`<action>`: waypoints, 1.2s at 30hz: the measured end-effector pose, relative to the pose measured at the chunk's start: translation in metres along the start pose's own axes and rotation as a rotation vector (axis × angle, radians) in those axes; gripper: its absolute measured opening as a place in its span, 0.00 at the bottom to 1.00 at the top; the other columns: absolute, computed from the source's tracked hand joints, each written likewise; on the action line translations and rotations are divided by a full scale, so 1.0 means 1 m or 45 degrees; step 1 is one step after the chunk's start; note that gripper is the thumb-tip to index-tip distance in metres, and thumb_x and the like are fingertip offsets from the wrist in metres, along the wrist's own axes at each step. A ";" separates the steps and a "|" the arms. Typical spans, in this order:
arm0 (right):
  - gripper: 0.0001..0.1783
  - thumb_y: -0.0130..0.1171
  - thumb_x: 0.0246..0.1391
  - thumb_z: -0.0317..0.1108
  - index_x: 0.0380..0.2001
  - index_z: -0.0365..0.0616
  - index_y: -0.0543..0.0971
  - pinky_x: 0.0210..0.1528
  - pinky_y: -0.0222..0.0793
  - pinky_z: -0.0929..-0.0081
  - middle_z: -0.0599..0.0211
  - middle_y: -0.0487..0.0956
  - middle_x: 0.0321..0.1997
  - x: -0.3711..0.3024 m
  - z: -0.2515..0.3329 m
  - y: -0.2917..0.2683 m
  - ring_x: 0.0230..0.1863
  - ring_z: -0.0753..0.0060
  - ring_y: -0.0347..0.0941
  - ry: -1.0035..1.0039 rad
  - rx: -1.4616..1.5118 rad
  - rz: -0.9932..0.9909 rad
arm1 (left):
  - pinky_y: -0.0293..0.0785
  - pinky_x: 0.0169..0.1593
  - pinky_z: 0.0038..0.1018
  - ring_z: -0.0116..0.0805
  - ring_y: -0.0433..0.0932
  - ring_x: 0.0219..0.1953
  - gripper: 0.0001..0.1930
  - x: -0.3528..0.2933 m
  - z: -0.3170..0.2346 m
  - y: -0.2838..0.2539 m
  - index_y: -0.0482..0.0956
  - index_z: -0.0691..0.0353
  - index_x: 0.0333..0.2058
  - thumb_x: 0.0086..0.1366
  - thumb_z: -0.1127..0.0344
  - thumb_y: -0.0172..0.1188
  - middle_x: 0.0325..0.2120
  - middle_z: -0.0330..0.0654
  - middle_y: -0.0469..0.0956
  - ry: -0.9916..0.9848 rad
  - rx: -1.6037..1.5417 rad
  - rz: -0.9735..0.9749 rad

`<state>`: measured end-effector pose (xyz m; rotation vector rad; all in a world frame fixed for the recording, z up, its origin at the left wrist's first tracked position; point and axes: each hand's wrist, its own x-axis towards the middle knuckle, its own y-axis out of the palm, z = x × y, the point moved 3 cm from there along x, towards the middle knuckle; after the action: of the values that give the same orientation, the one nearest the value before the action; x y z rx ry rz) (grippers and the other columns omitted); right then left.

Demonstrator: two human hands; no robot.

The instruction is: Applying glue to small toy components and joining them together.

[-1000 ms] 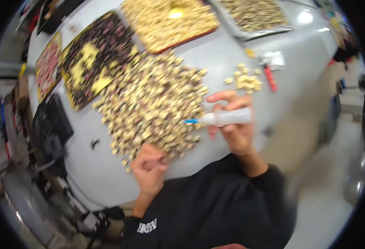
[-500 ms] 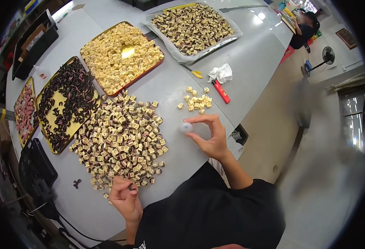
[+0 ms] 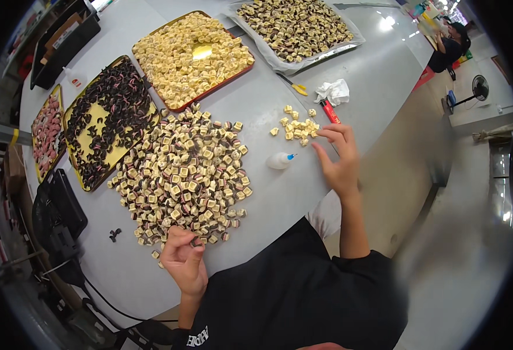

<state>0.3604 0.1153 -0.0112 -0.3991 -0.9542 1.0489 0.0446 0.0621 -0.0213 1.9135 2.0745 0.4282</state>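
Note:
Between the thumb and fingers of my left hand is a small dark piece, held at the near edge of a big heap of small cream-and-dark cubes. My right hand is open, thumb and fingers apart, its fingertips beside a small group of cream square pieces. Nothing shows between those fingers. To the left of that hand, a small white squeeze bottle with a blue tip rests on the grey table; I cannot tell whether it stands or lies.
Beyond the heap are trays of cream pieces, dark curved pieces, pink pieces and finished-looking cubes. Yellow-handled pliers, crumpled tissue and a red tool lie far right. A person sits beyond.
My right hand has let go of the squeeze bottle, now on the table, and moved right and up toward the cream pieces. My left hand still holds the dark piece. The whole view has shifted.

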 end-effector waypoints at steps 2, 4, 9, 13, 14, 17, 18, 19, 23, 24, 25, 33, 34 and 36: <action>0.13 0.59 0.41 0.21 0.34 0.38 0.73 0.37 0.67 0.74 0.62 0.71 0.37 0.003 -0.008 0.003 0.36 0.67 0.69 0.017 0.037 0.034 | 0.65 0.35 0.19 0.26 0.65 0.30 0.11 -0.001 -0.001 0.000 0.73 0.66 0.33 0.49 0.80 0.61 0.31 0.40 0.64 0.003 0.010 0.004; 0.10 0.58 0.42 0.20 0.31 0.38 0.74 0.35 0.67 0.75 0.61 0.71 0.32 0.004 -0.014 0.008 0.32 0.63 0.70 0.053 0.097 0.096 | 0.65 0.36 0.19 0.26 0.65 0.30 0.12 -0.002 -0.002 0.000 0.74 0.67 0.34 0.48 0.81 0.61 0.31 0.40 0.65 0.006 0.021 0.023; 0.10 0.56 0.43 0.19 0.32 0.37 0.73 0.32 0.67 0.76 0.61 0.72 0.31 0.005 -0.005 0.015 0.31 0.66 0.71 0.030 0.109 0.099 | 0.65 0.37 0.19 0.25 0.65 0.30 0.12 -0.004 -0.008 -0.004 0.74 0.67 0.33 0.47 0.81 0.61 0.31 0.40 0.65 0.047 0.071 0.001; 0.09 0.56 0.43 0.18 0.32 0.36 0.74 0.32 0.68 0.77 0.61 0.72 0.31 0.007 -0.004 0.010 0.31 0.68 0.71 -0.038 0.098 0.023 | 0.65 0.38 0.19 0.25 0.65 0.31 0.12 -0.007 -0.009 -0.004 0.74 0.68 0.33 0.47 0.81 0.62 0.30 0.39 0.66 0.048 0.087 0.020; 0.10 0.56 0.43 0.18 0.32 0.36 0.73 0.33 0.68 0.77 0.61 0.71 0.33 0.006 -0.003 0.008 0.31 0.69 0.71 -0.043 0.105 0.014 | 0.65 0.38 0.19 0.25 0.66 0.31 0.12 -0.008 -0.009 -0.002 0.74 0.68 0.33 0.48 0.81 0.62 0.30 0.39 0.66 0.038 0.076 0.024; 0.10 0.55 0.44 0.16 0.33 0.35 0.72 0.35 0.69 0.79 0.60 0.71 0.35 0.005 0.008 0.003 0.31 0.71 0.71 -0.049 0.130 0.001 | 0.65 0.38 0.19 0.26 0.66 0.31 0.12 -0.008 -0.011 -0.003 0.74 0.68 0.33 0.48 0.81 0.62 0.30 0.39 0.66 0.015 0.065 0.027; 0.11 0.54 0.44 0.15 0.34 0.34 0.72 0.36 0.70 0.79 0.59 0.70 0.37 0.004 0.014 -0.002 0.32 0.71 0.71 0.028 0.251 -0.080 | 0.65 0.38 0.19 0.26 0.67 0.31 0.12 -0.009 -0.012 -0.004 0.74 0.68 0.33 0.48 0.81 0.62 0.30 0.40 0.66 0.020 0.074 0.034; 0.11 0.53 0.44 0.15 0.34 0.33 0.71 0.37 0.70 0.79 0.59 0.70 0.38 0.003 0.020 -0.007 0.33 0.71 0.71 0.107 0.373 -0.160 | 0.66 0.38 0.20 0.26 0.67 0.32 0.12 -0.010 -0.013 -0.005 0.74 0.68 0.34 0.48 0.81 0.62 0.31 0.40 0.66 0.023 0.085 0.040; 0.12 0.53 0.45 0.14 0.35 0.32 0.70 0.39 0.71 0.78 0.56 0.69 0.40 -0.005 0.052 -0.012 0.35 0.72 0.71 0.053 0.848 -0.250 | 0.66 0.39 0.20 0.27 0.68 0.32 0.12 -0.012 -0.018 -0.006 0.75 0.68 0.34 0.47 0.81 0.62 0.31 0.41 0.67 0.068 0.120 0.034; 0.12 0.53 0.45 0.13 0.36 0.31 0.69 0.40 0.71 0.78 0.56 0.68 0.41 -0.008 0.061 -0.011 0.36 0.71 0.71 -0.013 1.021 -0.266 | 0.67 0.39 0.21 0.27 0.68 0.32 0.12 -0.011 -0.019 -0.005 0.75 0.68 0.33 0.47 0.81 0.62 0.31 0.41 0.68 0.089 0.129 0.038; 0.12 0.53 0.45 0.13 0.36 0.31 0.69 0.40 0.71 0.78 0.56 0.68 0.41 -0.012 0.071 -0.009 0.36 0.71 0.71 0.000 1.040 -0.260 | 0.67 0.39 0.21 0.27 0.68 0.32 0.12 -0.011 -0.020 -0.006 0.75 0.68 0.33 0.47 0.81 0.62 0.31 0.41 0.68 0.086 0.150 0.027; 0.11 0.57 0.45 0.19 0.33 0.38 0.70 0.42 0.70 0.71 0.56 0.73 0.34 -0.044 0.154 0.049 0.39 0.64 0.73 0.359 1.715 0.742 | 0.69 0.38 0.21 0.30 0.70 0.33 0.13 -0.016 -0.028 -0.004 0.76 0.67 0.32 0.45 0.82 0.64 0.31 0.44 0.70 0.257 0.263 0.074; 0.10 0.57 0.45 0.19 0.33 0.38 0.70 0.43 0.70 0.71 0.56 0.73 0.35 -0.048 0.157 0.055 0.39 0.65 0.73 0.486 1.748 0.885 | 0.69 0.37 0.21 0.30 0.71 0.33 0.13 -0.016 -0.028 -0.002 0.76 0.67 0.32 0.46 0.82 0.63 0.31 0.44 0.70 0.283 0.278 0.086; 0.10 0.57 0.45 0.19 0.33 0.37 0.70 0.44 0.69 0.71 0.56 0.74 0.35 -0.049 0.162 0.058 0.40 0.65 0.72 0.572 1.788 0.955 | 0.70 0.37 0.21 0.31 0.71 0.34 0.13 -0.017 -0.029 0.000 0.77 0.67 0.33 0.46 0.82 0.63 0.31 0.44 0.71 0.332 0.294 0.124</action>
<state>0.1876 0.0765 0.0162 0.2341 0.5061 1.9152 0.0340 0.0441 0.0052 2.2014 2.2867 0.5025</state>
